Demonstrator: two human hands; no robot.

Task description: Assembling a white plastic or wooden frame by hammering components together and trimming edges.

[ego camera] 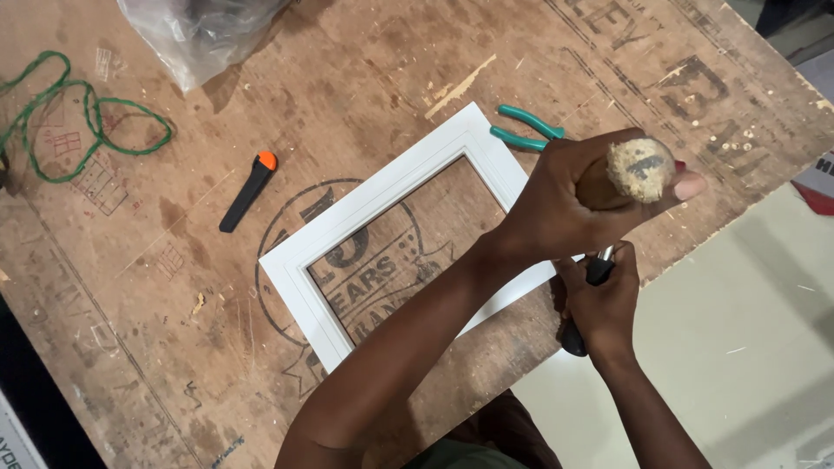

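One white picture frame (382, 204) lies flat at the centre of the picture on a worn plywood bench (174, 287), set at a slant, its lower right corner hidden under the hands. The left hand (569, 195) sits right of centre, its fingers wrapped tight round the handle of a tool whose rounded, dust-caked butt end (640, 168) faces the camera. Just below it the right hand (604, 300) has its fingers closed on a dark-handled tool (580, 326) with a short metal neck, held against the frame's right edge.

One pair of green-handled pliers (526, 128) lies touching the frame's upper corner. One black utility knife (248, 191) with an orange end lies left of centre, well apart from the frame. One loop of green cord (82, 122) lies at the upper left. One clear plastic bag (195, 30) slumps at the top edge.

Dark stamped lettering and a round printed emblem mark the bench, the emblem showing through the frame's opening; fainter stencilled letters run along the upper right.

The bench edge runs diagonally from the upper right to the bottom centre, with pale floor (747, 347) beyond it. Open bench lies at the lower left.
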